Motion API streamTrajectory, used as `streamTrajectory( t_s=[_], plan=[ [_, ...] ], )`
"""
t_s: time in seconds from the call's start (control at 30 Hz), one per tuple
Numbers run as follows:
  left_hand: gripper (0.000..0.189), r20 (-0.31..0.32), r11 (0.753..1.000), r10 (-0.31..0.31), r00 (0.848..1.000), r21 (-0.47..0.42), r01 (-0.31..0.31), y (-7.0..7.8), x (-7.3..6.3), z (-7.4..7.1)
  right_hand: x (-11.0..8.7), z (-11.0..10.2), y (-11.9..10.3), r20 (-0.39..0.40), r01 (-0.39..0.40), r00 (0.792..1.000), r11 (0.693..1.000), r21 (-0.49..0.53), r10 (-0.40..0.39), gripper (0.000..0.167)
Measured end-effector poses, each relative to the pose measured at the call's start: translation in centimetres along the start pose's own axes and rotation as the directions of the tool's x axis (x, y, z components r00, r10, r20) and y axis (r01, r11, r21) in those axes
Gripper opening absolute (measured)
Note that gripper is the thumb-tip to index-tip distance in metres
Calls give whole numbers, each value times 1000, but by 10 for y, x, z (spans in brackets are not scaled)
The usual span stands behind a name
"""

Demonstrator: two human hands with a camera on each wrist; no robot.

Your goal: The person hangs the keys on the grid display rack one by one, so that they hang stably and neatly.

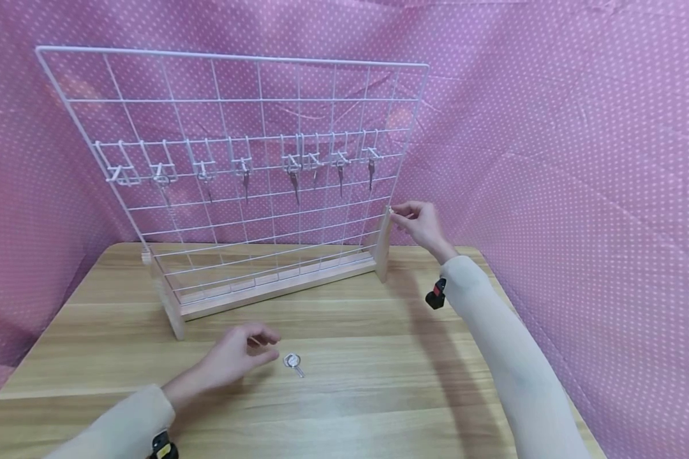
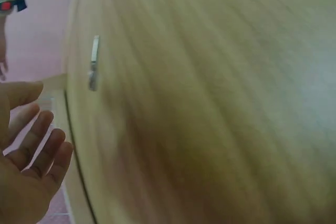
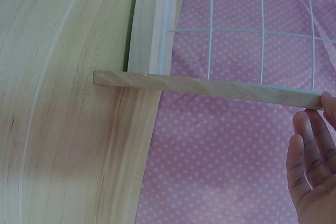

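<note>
My right hand pinches the top end of the wooden side post of a white wire grid rack, thumb on one side and fingers on the other. Low over the table, my left hand has its fingers loosely bent and holds nothing. Just right of its fingertips lies a silver key with a round head, apart from the hand. It also shows, blurred, in the left wrist view as a small key beyond the fingers.
Several white wire hooks hang in a row across the grid, with keys dangling from most of them. The rack stands on a wooden base at the back of the wooden table. Pink dotted cloth surrounds the table.
</note>
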State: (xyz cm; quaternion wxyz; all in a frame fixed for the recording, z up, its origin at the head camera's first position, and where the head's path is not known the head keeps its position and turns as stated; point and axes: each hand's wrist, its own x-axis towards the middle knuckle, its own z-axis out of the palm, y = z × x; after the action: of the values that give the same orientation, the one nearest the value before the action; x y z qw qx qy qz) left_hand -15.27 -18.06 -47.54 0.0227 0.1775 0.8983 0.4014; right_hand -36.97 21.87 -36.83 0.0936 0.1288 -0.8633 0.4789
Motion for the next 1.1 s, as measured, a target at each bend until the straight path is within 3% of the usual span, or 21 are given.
streamTrajectory(
  t_s=[0.13,0.33,0.83,1.1],
  plan=[
    [27,54,997,66,996,24,-67,-8,1,13,0,-1,0,2,-1,1000,1000,0,1,24],
    [29,80,986,138,987,84,-145,-12,5,27,-1,-1,0,8,-9,1000,1000,5,9,25],
    [21,152,975,159,975,133,-180,-10,13,37,-1,0,-1,4,-32,999,999,-2,32,25],
    [16,159,973,166,973,132,-187,-13,16,37,0,0,-1,3,-17,1000,1000,4,17,25]
  ],
)
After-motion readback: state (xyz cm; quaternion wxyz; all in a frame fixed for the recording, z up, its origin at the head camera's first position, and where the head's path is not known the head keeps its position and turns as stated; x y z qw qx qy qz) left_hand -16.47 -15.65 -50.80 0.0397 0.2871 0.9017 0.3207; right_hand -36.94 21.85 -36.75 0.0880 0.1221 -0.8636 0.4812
